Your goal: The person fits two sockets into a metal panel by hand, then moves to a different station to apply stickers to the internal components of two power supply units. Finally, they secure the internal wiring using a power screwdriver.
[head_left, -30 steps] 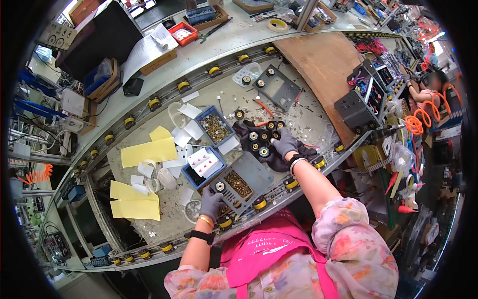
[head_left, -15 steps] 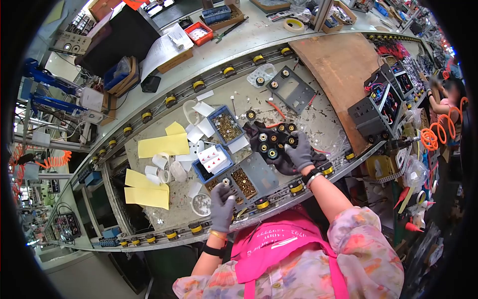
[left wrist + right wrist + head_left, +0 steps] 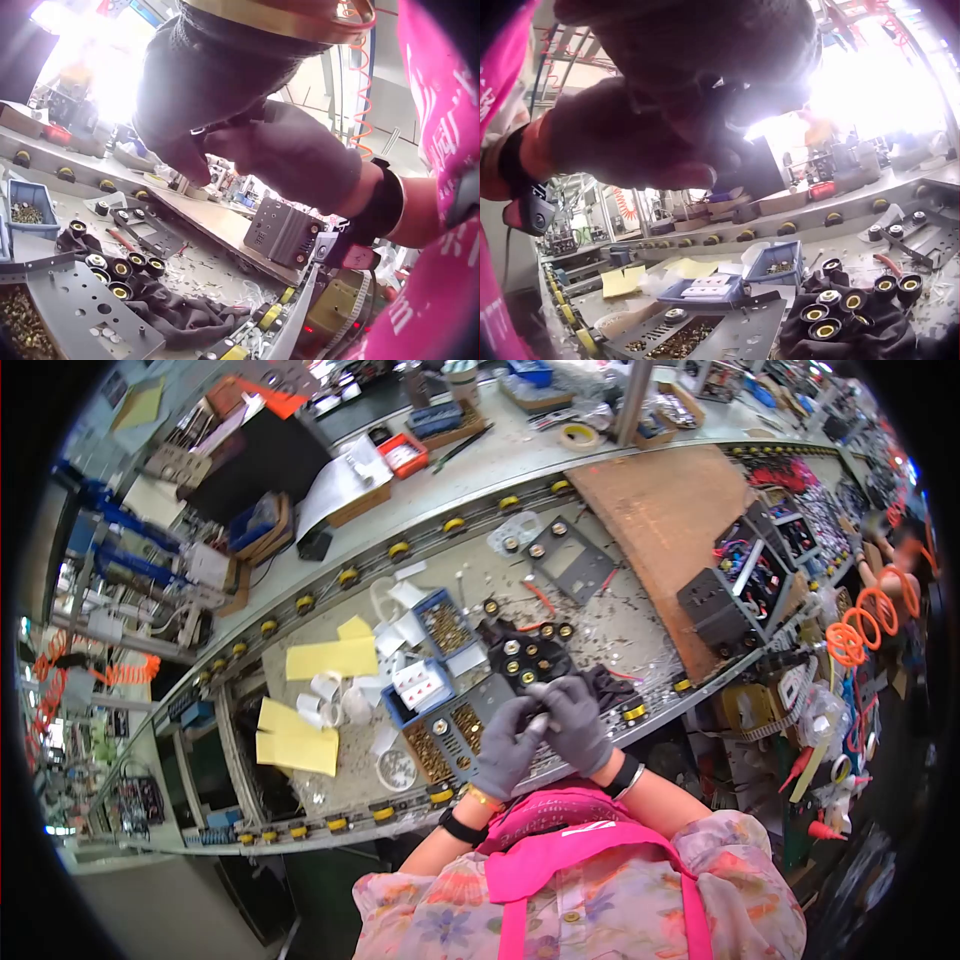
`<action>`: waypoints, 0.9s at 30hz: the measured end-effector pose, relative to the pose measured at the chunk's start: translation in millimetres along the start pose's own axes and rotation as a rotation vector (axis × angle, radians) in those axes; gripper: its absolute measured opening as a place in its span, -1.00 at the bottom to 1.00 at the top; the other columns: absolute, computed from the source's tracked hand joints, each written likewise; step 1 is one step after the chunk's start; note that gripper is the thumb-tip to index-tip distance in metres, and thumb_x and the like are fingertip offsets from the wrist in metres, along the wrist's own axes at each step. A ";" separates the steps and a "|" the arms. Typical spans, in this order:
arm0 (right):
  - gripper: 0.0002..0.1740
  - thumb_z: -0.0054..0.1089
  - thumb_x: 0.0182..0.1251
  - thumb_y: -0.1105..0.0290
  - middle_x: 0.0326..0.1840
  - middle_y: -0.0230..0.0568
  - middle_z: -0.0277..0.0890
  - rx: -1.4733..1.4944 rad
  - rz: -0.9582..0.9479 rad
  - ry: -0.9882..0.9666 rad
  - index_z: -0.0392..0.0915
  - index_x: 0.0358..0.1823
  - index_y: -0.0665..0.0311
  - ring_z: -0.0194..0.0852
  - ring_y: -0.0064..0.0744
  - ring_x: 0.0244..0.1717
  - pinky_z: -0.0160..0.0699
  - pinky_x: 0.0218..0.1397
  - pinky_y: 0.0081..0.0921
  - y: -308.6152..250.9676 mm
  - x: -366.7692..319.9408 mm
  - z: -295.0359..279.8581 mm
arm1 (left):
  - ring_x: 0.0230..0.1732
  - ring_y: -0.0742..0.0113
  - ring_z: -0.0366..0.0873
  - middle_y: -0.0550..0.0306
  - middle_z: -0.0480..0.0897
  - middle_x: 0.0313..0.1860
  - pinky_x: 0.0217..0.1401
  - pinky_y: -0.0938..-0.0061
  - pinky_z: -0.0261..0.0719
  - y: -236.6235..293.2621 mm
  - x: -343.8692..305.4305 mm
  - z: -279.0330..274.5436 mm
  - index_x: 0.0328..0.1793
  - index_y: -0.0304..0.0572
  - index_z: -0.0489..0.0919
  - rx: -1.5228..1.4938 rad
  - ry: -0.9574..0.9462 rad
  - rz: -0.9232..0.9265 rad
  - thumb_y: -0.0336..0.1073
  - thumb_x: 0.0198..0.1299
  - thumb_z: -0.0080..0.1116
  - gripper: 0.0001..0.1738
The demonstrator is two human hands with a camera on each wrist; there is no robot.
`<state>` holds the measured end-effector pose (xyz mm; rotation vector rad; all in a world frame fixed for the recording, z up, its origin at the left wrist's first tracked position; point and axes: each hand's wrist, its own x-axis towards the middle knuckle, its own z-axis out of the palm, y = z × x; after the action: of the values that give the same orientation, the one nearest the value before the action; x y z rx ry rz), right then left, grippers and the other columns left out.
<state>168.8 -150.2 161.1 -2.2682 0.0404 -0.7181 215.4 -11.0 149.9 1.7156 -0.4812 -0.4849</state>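
Note:
In the head view my grey-gloved left hand and right hand meet in front of the pink apron, fingers curled together. A small shiny part shows between the fingers in the left wrist view; the rest of it is hidden. Beyond the hands, several round black knobs with brass centres rest on a dark cloth. To their left a grey metal plate lies partly over a tray of brass pieces. One knob with a nut sits by that tray.
Blue bins, yellow sheets and a round dish occupy the left. A second grey plate and a brown board lie farther back. Black housings with wiring stand right. Rollers line the near edge.
My left hand has moved right, away from the brass-piece tray. The right hand has left the knobs and come back toward the body, and both hands now meet.

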 end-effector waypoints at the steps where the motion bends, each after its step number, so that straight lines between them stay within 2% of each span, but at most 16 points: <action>1: -0.45 0.35 -0.12 0.55 -0.19 -0.10 0.42 0.009 -0.011 -0.025 0.53 0.05 0.28 0.50 -0.10 -0.20 0.57 -0.17 -0.34 -2.5 -2.2 -1.6 | -0.16 0.50 0.53 0.19 0.60 -0.18 -0.05 0.57 0.55 -2.4 0.2 -0.6 0.04 -0.29 0.51 -0.054 -0.012 -0.020 -0.33 0.28 0.18 -0.73; 3: -0.42 0.43 -0.11 0.50 -0.15 -0.09 0.45 0.079 0.056 -0.100 0.53 0.07 0.21 0.55 -0.11 -0.16 0.61 -0.15 -0.34 -10.1 -6.5 -9.2 | -0.24 0.45 0.59 0.17 0.63 -0.23 -0.13 0.56 0.57 -9.6 -4.2 0.4 -0.02 -0.29 0.55 -0.275 0.037 -0.127 -0.28 0.29 0.19 -0.75; 5: -0.45 0.44 -0.04 0.49 -0.14 -0.12 0.47 0.289 0.146 -0.121 0.54 0.07 0.22 0.57 -0.18 -0.18 0.62 -0.17 -0.36 -8.3 -11.6 -15.3 | -0.22 0.48 0.60 0.19 0.63 -0.23 -0.15 0.60 0.60 -4.8 -3.7 -7.8 -0.01 -0.29 0.55 -0.452 -0.028 -0.229 -0.29 0.33 0.15 -0.77; 6: -0.47 0.45 -0.05 0.48 -0.16 -0.14 0.49 0.284 0.101 -0.109 0.56 0.06 0.20 0.57 -0.21 -0.19 0.62 -0.18 -0.38 -6.8 -9.4 -20.0 | -0.20 0.47 0.62 0.15 0.63 -0.19 -0.16 0.60 0.64 -4.1 -6.6 -10.4 0.05 -0.32 0.53 -0.608 -0.080 -0.324 -0.23 0.39 0.06 -0.71; 9: -0.49 0.48 -0.06 0.45 -0.18 -0.17 0.51 0.277 0.039 -0.116 0.60 0.02 0.15 0.56 -0.24 -0.20 0.61 -0.19 -0.41 -6.3 -4.1 -26.8 | -0.21 0.43 0.60 0.15 0.61 -0.15 -0.16 0.55 0.60 5.3 -9.1 -7.6 0.06 -0.29 0.50 -0.885 -0.144 -0.424 -0.14 0.45 -0.07 -0.66; 11: -0.53 0.46 -0.07 0.39 -0.23 -0.20 0.53 0.308 0.055 -0.133 0.62 -0.02 0.14 0.53 -0.22 -0.21 0.57 -0.15 -0.39 -10.9 -1.2 -25.1 | -0.27 0.47 0.57 0.19 0.59 -0.18 -0.23 0.58 0.57 13.5 -9.9 -12.3 0.10 -0.24 0.45 -0.890 -0.181 -0.428 -0.09 0.48 -0.14 -0.63; 13: -0.50 0.45 -0.09 0.44 -0.22 -0.26 0.54 0.219 -0.122 -0.123 0.62 0.00 0.13 0.53 -0.24 -0.22 0.56 -0.13 -0.42 -18.3 10.6 -30.0 | -0.17 0.43 0.63 0.11 0.60 -0.09 -0.20 0.56 0.67 3.5 -12.4 -15.8 0.17 -0.31 0.46 -1.059 -0.202 -0.404 -0.15 0.46 -0.10 -0.62; 16: -0.52 0.37 -0.05 0.47 -0.25 -0.31 0.58 0.168 -0.276 -0.235 0.61 0.01 0.10 0.55 -0.29 -0.22 0.55 -0.12 -0.40 -25.0 28.2 -36.1 | -0.16 0.47 0.61 0.10 0.63 -0.11 -0.24 0.56 0.65 -6.1 -15.9 -21.9 0.12 -0.27 0.49 -0.850 -0.229 -0.281 -0.12 0.46 -0.09 -0.63; 18: -0.52 0.26 -0.04 0.52 -0.20 -0.30 0.62 0.026 -0.347 -0.246 0.58 0.03 0.11 0.57 -0.28 -0.19 0.53 -0.03 -0.35 7.3 34.0 -30.2 | -0.21 0.48 0.61 0.09 0.65 -0.13 -0.28 0.57 0.63 4.7 -15.4 -28.3 0.09 -0.23 0.50 -1.134 -0.157 -0.456 -0.09 0.45 -0.09 -0.63; 19: -0.50 0.19 -0.05 0.57 -0.19 -0.21 0.62 -0.092 -0.128 -0.160 0.56 0.04 0.19 0.57 -0.18 -0.16 0.50 0.05 -0.30 19.2 36.9 -31.0 | -0.24 0.48 0.61 0.09 0.66 -0.14 -0.30 0.57 0.62 8.4 -18.0 -31.0 0.07 -0.21 0.51 -1.279 -0.123 -0.540 -0.08 0.45 -0.10 -0.64; 20: -0.48 0.21 -0.07 0.59 -0.18 -0.14 0.58 -0.239 -0.062 -0.001 0.54 0.05 0.26 0.55 -0.10 -0.15 0.52 0.02 -0.27 50.3 33.9 -30.1 | -0.30 0.45 0.62 0.09 0.68 -0.15 -0.32 0.56 0.61 -2.2 -21.1 -38.1 0.06 -0.19 0.52 -1.307 -0.151 -0.544 -0.05 0.45 -0.09 -0.62; 21: -0.46 0.29 -0.06 0.56 -0.11 -0.08 0.55 -0.258 0.079 0.001 0.52 0.07 0.32 0.54 -0.05 -0.10 0.53 0.02 -0.26 48.6 36.6 -38.9 | -0.32 0.44 0.61 0.10 0.68 -0.16 -0.33 0.55 0.61 2.1 -22.7 -40.9 0.05 -0.19 0.52 -1.282 -0.100 -0.545 -0.04 0.44 -0.09 -0.62; 23: -0.42 0.38 -0.05 0.50 -0.03 -0.08 0.53 -0.105 -0.012 -0.067 0.49 0.11 0.31 0.53 -0.03 -0.06 0.53 0.03 -0.25 37.6 41.5 -38.6 | -0.37 0.43 0.60 0.12 0.68 -0.17 -0.35 0.54 0.61 14.9 -26.0 -42.3 0.05 -0.17 0.53 -1.238 0.008 -0.548 -0.03 0.44 -0.08 -0.63; 25: -0.36 0.46 -0.06 0.37 -0.03 -0.06 0.53 0.318 0.075 -0.254 0.48 0.13 0.29 0.52 -0.04 -0.03 0.51 0.06 -0.24 -9.8 44.6 -27.8 | -0.36 0.42 0.59 0.12 0.67 -0.17 -0.36 0.54 0.59 -0.5 -33.6 -40.2 0.09 -0.17 0.51 -1.315 -0.033 -0.522 -0.02 0.43 -0.07 -0.61; 26: -0.27 0.52 -0.12 0.28 -0.03 -0.06 0.52 0.218 -0.140 -0.253 0.47 0.16 0.27 0.52 -0.05 -0.02 0.52 0.05 -0.26 -27.2 49.7 -21.8 | -0.36 0.42 0.59 0.13 0.66 -0.17 -0.36 0.55 0.59 -5.5 -31.2 -40.6 0.11 -0.17 0.50 -1.349 -0.061 -0.494 -0.02 0.43 -0.07 -0.60; 27: -0.17 0.55 -0.15 0.23 0.01 -0.05 0.50 0.216 -0.209 -0.310 0.41 0.24 0.26 0.50 -0.04 0.01 0.50 0.09 -0.28 -44.4 52.4 -21.7 | -0.36 0.42 0.58 0.13 0.66 -0.17 -0.36 0.55 0.58 -2.1 -30.2 -40.7 0.13 -0.18 0.49 -1.354 -0.058 -0.473 -0.01 0.42 -0.07 -0.59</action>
<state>194.0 -144.5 228.3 -2.1674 -0.4078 -0.4437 213.5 39.2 157.2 0.4690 0.2468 -0.9163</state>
